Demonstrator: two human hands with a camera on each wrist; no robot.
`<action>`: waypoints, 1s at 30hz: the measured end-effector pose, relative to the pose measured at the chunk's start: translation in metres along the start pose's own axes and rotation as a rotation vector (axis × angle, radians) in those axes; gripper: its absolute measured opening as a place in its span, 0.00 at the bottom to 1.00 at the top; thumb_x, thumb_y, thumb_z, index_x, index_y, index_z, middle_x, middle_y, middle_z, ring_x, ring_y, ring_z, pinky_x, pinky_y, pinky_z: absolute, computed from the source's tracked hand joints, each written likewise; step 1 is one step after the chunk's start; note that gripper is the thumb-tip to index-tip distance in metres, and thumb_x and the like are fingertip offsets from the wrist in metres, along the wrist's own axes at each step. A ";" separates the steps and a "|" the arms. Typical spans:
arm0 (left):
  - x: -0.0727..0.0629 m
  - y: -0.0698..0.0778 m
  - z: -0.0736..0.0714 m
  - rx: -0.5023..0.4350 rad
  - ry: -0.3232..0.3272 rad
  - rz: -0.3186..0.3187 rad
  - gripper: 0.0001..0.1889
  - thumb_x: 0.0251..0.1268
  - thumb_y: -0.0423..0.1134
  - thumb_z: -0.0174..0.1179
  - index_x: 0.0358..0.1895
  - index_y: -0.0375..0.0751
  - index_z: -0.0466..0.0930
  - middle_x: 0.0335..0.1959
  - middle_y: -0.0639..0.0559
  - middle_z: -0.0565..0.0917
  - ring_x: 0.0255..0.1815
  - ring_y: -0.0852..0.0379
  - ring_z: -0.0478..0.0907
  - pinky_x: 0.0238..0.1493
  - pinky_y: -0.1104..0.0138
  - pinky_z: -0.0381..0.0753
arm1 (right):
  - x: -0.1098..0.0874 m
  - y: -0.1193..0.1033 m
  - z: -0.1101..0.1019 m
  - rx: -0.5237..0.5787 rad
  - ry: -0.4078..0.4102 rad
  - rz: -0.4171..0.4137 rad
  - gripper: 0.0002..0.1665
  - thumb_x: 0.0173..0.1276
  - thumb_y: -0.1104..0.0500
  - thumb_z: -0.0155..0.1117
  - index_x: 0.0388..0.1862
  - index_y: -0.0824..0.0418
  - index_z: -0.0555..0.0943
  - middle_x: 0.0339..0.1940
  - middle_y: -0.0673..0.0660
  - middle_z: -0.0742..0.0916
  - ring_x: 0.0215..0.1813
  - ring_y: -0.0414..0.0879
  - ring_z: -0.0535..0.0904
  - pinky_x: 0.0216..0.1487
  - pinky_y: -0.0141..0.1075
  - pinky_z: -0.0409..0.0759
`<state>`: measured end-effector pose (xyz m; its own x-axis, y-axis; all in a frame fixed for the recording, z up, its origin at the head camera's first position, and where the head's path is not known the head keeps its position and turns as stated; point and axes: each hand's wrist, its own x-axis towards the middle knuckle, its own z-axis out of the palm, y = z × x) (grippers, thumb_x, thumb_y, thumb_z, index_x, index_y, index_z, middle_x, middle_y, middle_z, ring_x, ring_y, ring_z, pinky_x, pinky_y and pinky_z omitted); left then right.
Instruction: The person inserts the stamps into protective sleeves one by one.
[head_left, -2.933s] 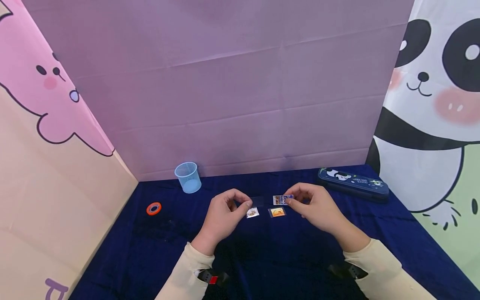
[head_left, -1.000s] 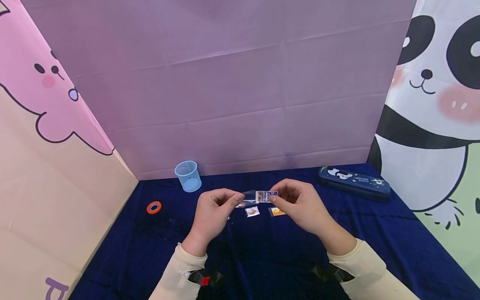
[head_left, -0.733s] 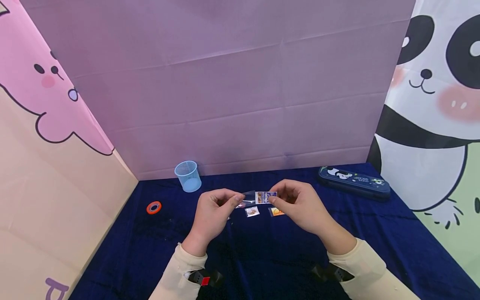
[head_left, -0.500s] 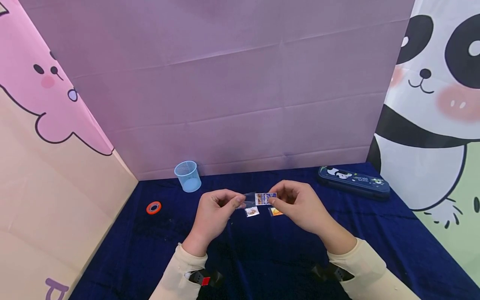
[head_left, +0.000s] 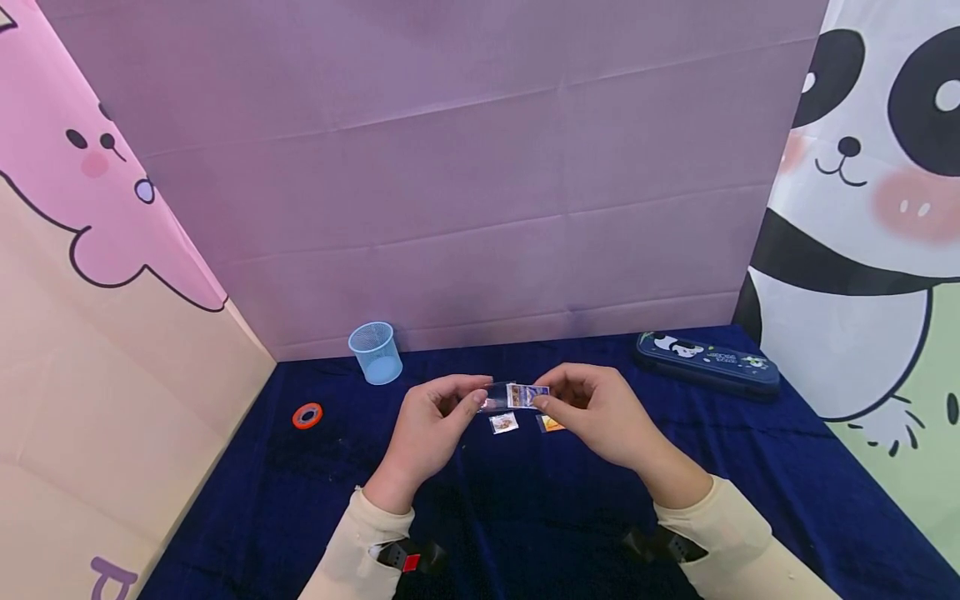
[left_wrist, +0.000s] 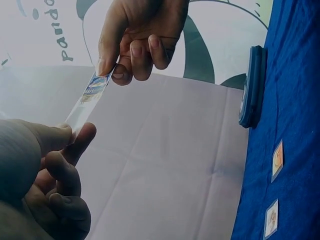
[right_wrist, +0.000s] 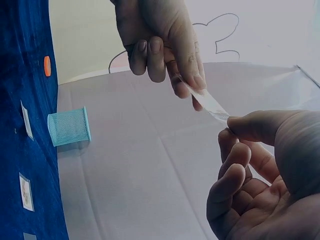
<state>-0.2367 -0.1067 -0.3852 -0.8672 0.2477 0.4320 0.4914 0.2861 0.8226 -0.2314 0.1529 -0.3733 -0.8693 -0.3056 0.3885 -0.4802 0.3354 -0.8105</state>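
Note:
My left hand (head_left: 429, 431) pinches a small clear plastic sleeve (head_left: 496, 397) between thumb and forefinger. Opposite it, my right hand (head_left: 600, 414) pinches a small printed card (head_left: 521, 396) by its right end. In the left wrist view, the card (left_wrist: 94, 90) and the sleeve (left_wrist: 77, 117) line up as one strip held above the table. The card's left end meets the sleeve; how far it sits inside cannot be told. Below them on the cloth lie a small white-edged picture card (head_left: 504, 422) and an orange one (head_left: 551, 423), partly behind my right fingers.
A light blue mesh cup (head_left: 377, 354) stands at the back left, with an orange tape roll (head_left: 307, 416) nearer. The dark blue pencil case (head_left: 707, 365) lies at the back right. Another small piece (right_wrist: 26, 120) shows on the dark blue cloth (head_left: 330, 500) in the right wrist view.
Both hands have shifted left and the right has come nearer the left, bringing the card from apart to the sleeve. Over the last half second, card and sleeve have moved slightly left.

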 end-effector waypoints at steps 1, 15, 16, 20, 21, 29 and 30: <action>0.000 0.000 0.000 0.001 0.000 -0.004 0.09 0.78 0.41 0.63 0.54 0.50 0.89 0.38 0.57 0.91 0.25 0.56 0.74 0.26 0.68 0.72 | 0.000 0.000 0.000 0.003 0.000 -0.001 0.05 0.73 0.60 0.72 0.45 0.52 0.88 0.31 0.52 0.83 0.26 0.47 0.75 0.25 0.35 0.74; -0.001 0.002 0.001 0.040 0.052 0.039 0.07 0.75 0.41 0.66 0.48 0.53 0.93 0.38 0.59 0.84 0.22 0.54 0.70 0.23 0.66 0.71 | 0.001 0.002 0.001 0.005 -0.004 0.013 0.06 0.71 0.59 0.74 0.45 0.51 0.89 0.30 0.52 0.83 0.26 0.47 0.76 0.25 0.35 0.75; -0.001 0.002 0.001 0.040 0.052 0.040 0.07 0.75 0.41 0.66 0.48 0.54 0.93 0.39 0.60 0.83 0.22 0.54 0.70 0.23 0.66 0.71 | 0.001 0.002 0.001 -0.004 0.003 0.012 0.06 0.71 0.59 0.74 0.46 0.51 0.89 0.30 0.52 0.83 0.26 0.48 0.76 0.25 0.35 0.75; -0.001 0.001 0.000 0.046 0.053 0.044 0.08 0.77 0.41 0.65 0.50 0.53 0.92 0.39 0.60 0.83 0.21 0.53 0.69 0.23 0.66 0.70 | 0.002 0.003 -0.001 -0.047 0.033 0.022 0.08 0.73 0.57 0.73 0.48 0.50 0.89 0.30 0.52 0.83 0.27 0.48 0.75 0.24 0.35 0.73; -0.001 0.001 0.000 0.047 0.056 0.048 0.08 0.77 0.41 0.65 0.50 0.53 0.92 0.39 0.59 0.83 0.21 0.53 0.69 0.23 0.66 0.69 | 0.002 0.003 -0.001 -0.050 0.038 0.026 0.08 0.73 0.57 0.72 0.49 0.51 0.89 0.31 0.52 0.83 0.27 0.48 0.75 0.24 0.35 0.73; 0.001 -0.001 0.000 0.010 0.085 0.044 0.06 0.75 0.41 0.67 0.48 0.52 0.91 0.26 0.50 0.78 0.17 0.55 0.67 0.19 0.67 0.66 | 0.003 0.006 -0.003 -0.043 0.048 0.039 0.05 0.75 0.57 0.70 0.47 0.51 0.88 0.30 0.52 0.84 0.26 0.49 0.75 0.23 0.36 0.73; 0.001 -0.002 0.000 0.005 0.088 0.041 0.05 0.74 0.41 0.68 0.47 0.51 0.91 0.24 0.49 0.77 0.17 0.55 0.67 0.19 0.67 0.65 | 0.003 0.007 -0.003 -0.047 0.049 0.039 0.04 0.75 0.57 0.70 0.46 0.51 0.88 0.30 0.52 0.84 0.26 0.49 0.75 0.23 0.36 0.73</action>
<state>-0.2383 -0.1066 -0.3863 -0.8501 0.1769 0.4961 0.5267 0.2822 0.8019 -0.2375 0.1570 -0.3765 -0.8917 -0.2477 0.3788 -0.4495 0.3878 -0.8047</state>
